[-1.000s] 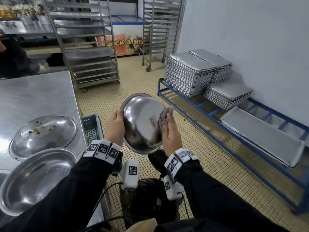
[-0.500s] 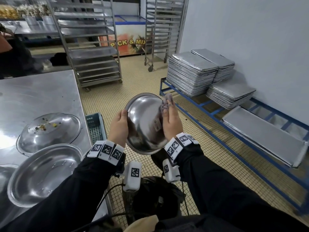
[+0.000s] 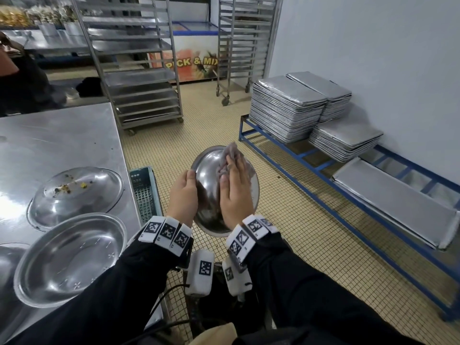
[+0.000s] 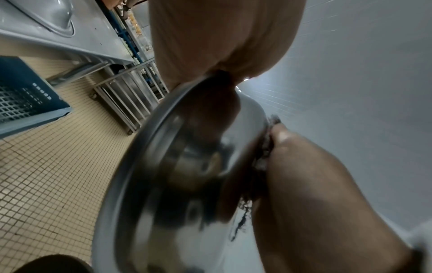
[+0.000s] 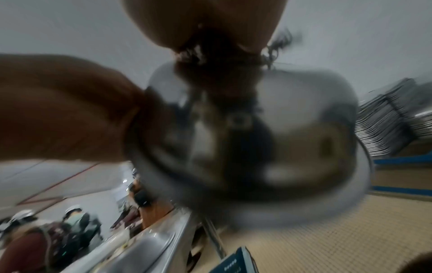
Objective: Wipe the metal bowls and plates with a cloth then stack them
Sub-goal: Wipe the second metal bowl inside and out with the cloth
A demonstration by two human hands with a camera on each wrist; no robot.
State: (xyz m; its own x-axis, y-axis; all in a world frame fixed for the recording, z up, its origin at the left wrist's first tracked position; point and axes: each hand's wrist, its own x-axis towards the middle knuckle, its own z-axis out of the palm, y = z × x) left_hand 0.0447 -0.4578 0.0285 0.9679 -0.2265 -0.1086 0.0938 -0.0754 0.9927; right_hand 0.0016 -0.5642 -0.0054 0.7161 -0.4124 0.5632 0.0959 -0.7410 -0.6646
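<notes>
I hold a round metal bowl [image 3: 207,188] on edge above the tiled floor, its shiny domed underside turned toward me. My left hand [image 3: 185,192] grips the bowl's left rim, thumb on the near side. My right hand [image 3: 236,192] lies flat on the dome and presses a greyish cloth [image 3: 230,151] against it; the cloth sticks out past the fingertips at the top rim. The left wrist view shows the bowl [image 4: 163,184] with the cloth [image 4: 264,151] squeezed under the right hand [image 4: 315,194]. In the right wrist view the bowl [image 5: 292,129] is blurred.
To the left, a steel table [image 3: 57,143] carries an upturned plate [image 3: 77,192] with food scraps and an upright plate [image 3: 72,257]. A blue crate [image 3: 144,192] stands beside it. On the right, a blue rack [image 3: 298,155] holds tray stacks [image 3: 286,108]. Wheeled racks [image 3: 139,70] stand behind.
My right hand has slid the cloth from the bowl's right edge up and across the dome. The bowl has turned more edge-on in my left hand.
</notes>
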